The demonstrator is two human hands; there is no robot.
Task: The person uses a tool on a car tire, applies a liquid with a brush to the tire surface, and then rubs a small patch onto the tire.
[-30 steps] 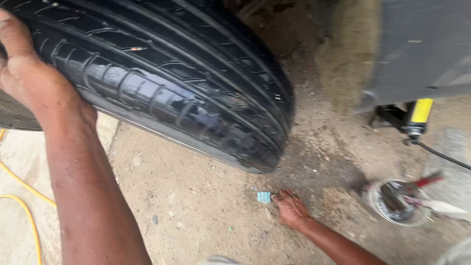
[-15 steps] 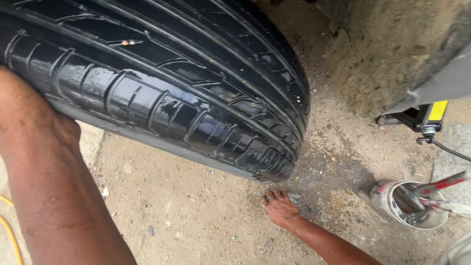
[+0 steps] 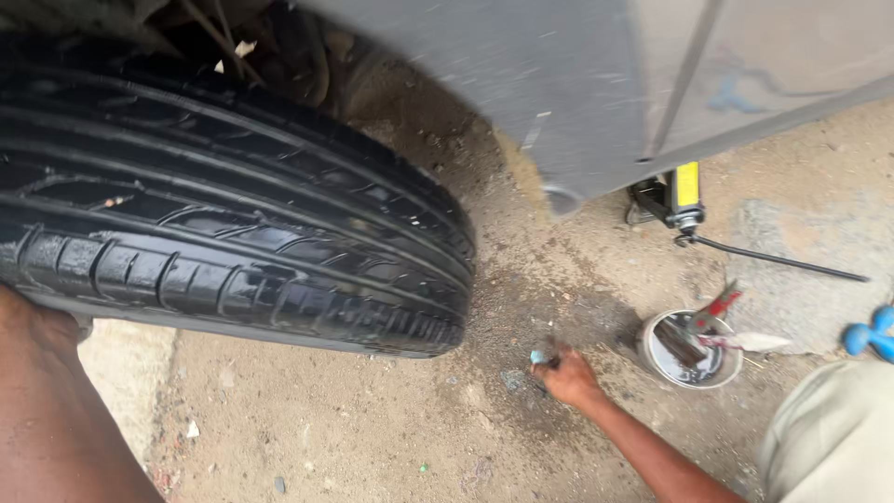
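Observation:
A black tyre (image 3: pixel 233 233) with deep tread fills the left half of the view, standing on sandy ground under the wheel arch. My left hand (image 3: pixel 42 326) presses against the tyre's near lower edge; its fingers are hidden behind the rubber, and only the wrist and forearm show. My right hand (image 3: pixel 570 377) reaches down to the ground just right of the tyre. Its fingers are bunched on a small light-blue object (image 3: pixel 538 357), which is blurred.
The grey car body (image 3: pixel 605 93) hangs over the back. A yellow-and-black jack (image 3: pixel 684 197) with a long thin rod (image 3: pixel 773 261) stands under it. A round tin (image 3: pixel 689 352) holds red-handled tools. A blue thing (image 3: pixel 871 335) lies at the right edge, a khaki trouser leg (image 3: pixel 829 438) below it.
The view has swung so the tyre sits further left and the car body shows. My right hand, which lay beside the blue object, has closed on it. My left hand slid down the tyre.

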